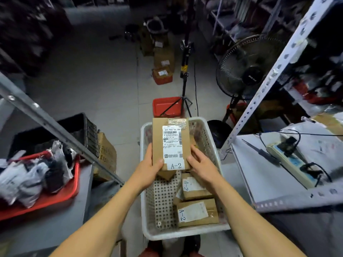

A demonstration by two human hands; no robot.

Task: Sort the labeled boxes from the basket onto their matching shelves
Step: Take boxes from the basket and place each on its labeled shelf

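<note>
held box (169, 141): I read "A-2"; left hand (148, 167) & right hand (201, 164) both gripping its sides
basket (213, 229): 2 boxes (197, 213), both "A-2"

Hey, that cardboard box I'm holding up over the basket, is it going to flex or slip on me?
The cardboard box probably stays stiff: its edges look straight while the left hand and right hand grip only its lower end. It seems light. Its taped top might be slicker.
</note>
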